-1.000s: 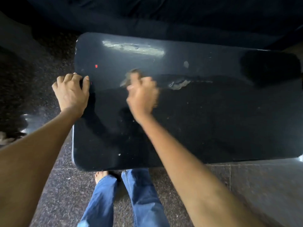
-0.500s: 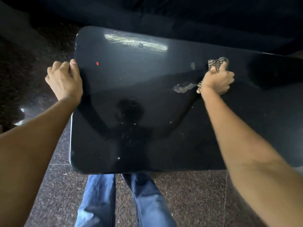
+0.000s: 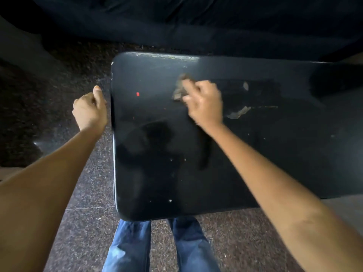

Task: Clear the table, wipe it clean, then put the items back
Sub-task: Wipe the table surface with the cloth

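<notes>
Our right hand [image 3: 204, 104] gripped a crumpled, motion-blurred cloth [image 3: 179, 89] pressed on the glossy black table [image 3: 196, 173], whose corners were rounded and whose top was chipped. Our left hand [image 3: 89, 110] was loosely fisted, empty, just beside its left edge.

The desk [image 3: 196, 173] stands on the floor [image 3: 82, 193], with a sofa [image 3: 196, 26] behind it. The left hand [image 3: 89, 109] sits just beside the desk's left edge. The right hand [image 3: 204, 103] lies on the desk's far middle, over a cloth [image 3: 179, 89]. A scrape [image 3: 238, 112] lies just right of that hand. The person's legs [image 3: 127, 246] stand before the desk's near edge.
</notes>
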`<action>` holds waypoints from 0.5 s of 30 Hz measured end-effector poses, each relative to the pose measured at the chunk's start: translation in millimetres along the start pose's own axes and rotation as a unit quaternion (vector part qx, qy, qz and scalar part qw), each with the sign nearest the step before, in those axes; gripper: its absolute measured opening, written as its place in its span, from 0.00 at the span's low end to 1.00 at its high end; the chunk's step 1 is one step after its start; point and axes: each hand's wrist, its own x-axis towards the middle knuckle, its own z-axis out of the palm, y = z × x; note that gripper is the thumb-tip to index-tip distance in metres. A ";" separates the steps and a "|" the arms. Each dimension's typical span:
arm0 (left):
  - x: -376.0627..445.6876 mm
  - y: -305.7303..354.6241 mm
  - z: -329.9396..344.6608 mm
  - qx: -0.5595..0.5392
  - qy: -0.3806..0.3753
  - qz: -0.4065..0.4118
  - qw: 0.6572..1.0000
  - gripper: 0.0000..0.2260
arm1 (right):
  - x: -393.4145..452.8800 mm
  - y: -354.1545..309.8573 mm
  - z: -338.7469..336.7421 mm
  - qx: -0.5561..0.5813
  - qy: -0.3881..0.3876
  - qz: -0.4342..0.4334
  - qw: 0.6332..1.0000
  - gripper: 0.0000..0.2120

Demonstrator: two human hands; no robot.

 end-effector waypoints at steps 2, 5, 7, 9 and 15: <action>2.3 -0.1 4.6 -0.016 -0.013 0.007 1.000 0.25 | 5.6 61.6 -15.9 -0.033 0.029 0.178 0.983 0.19; 4.9 0.0 11.1 -0.055 -0.020 0.019 0.998 0.22 | 25.7 93.4 -21.5 -0.033 0.070 0.466 0.881 0.22; 8.7 -4.6 12.2 -0.062 -0.026 0.020 0.998 0.22 | 47.0 59.8 -7.5 -0.030 0.088 0.567 0.819 0.22; 14.2 -11.2 10.4 -0.061 -0.029 0.033 0.997 0.21 | 60.8 -6.6 12.0 -0.045 0.080 0.514 0.853 0.19; 41.3 -27.2 -4.6 -0.042 -0.039 0.075 0.996 0.23 | 62.7 -188.1 52.8 0.012 -0.074 -0.023 0.997 0.20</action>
